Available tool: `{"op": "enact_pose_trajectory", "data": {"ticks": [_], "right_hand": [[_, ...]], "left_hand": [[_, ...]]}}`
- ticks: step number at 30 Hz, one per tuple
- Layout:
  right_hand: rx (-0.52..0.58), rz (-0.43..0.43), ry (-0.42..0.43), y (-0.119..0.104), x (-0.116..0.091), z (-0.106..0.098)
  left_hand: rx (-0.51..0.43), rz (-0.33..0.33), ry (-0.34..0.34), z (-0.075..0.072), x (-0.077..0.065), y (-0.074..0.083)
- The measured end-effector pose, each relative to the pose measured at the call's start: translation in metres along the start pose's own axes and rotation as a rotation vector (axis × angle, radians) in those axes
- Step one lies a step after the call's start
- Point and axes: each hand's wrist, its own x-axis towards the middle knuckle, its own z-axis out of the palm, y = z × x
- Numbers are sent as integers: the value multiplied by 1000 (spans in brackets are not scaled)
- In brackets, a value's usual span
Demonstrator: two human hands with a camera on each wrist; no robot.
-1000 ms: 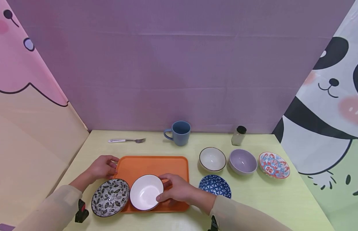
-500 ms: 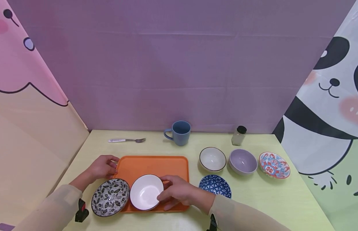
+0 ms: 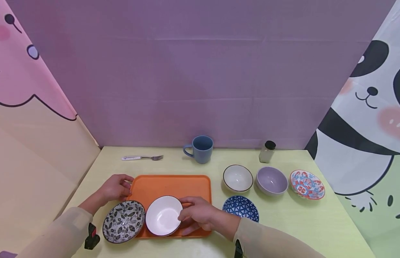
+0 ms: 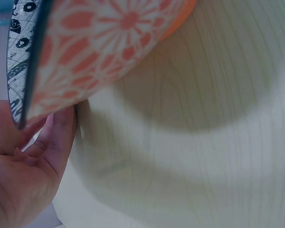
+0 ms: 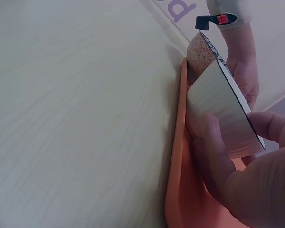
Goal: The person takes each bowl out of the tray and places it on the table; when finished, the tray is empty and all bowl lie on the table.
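Observation:
An orange tray (image 3: 174, 183) lies at the front left of the table. My left hand (image 3: 113, 188) holds its left rim, with bent fingers at the edge. Just below that hand, a bowl with a black-and-white leaf pattern (image 3: 123, 222) overhangs the tray's front left corner; the left wrist view shows its orange-flowered outside (image 4: 99, 42). Beside it in the tray is a white bowl with a dark rim (image 3: 163, 216). My right hand (image 3: 198, 215) grips that bowl's right side. In the right wrist view, fingers (image 5: 213, 147) lie along the white bowl's outer wall.
Right of the tray stand a blue triangle-patterned bowl (image 3: 241, 208), a white bowl with a brown rim (image 3: 237, 178), a lilac bowl (image 3: 272, 181) and a red-and-blue patterned dish (image 3: 307, 184). Behind are a fork (image 3: 142, 157), a blue mug (image 3: 202, 149) and a black-capped jar (image 3: 267, 152).
My right thumb has slid slightly right, from inside the white bowl to its rim, and the lower fingers have spread. Both bowls and my left hand have stayed in place.

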Motion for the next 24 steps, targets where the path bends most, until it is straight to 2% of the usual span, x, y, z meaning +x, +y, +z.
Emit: {"op": "enact_pose_trajectory", "data": {"ticks": [12,24], "right_hand": [[16,24,-7,-5,-6,0],[35,7,-24,-15,-18,-7]], "left_hand": [[0,-7,4,1,7,-8],[-13,10,-5,0,1,-3]]}}
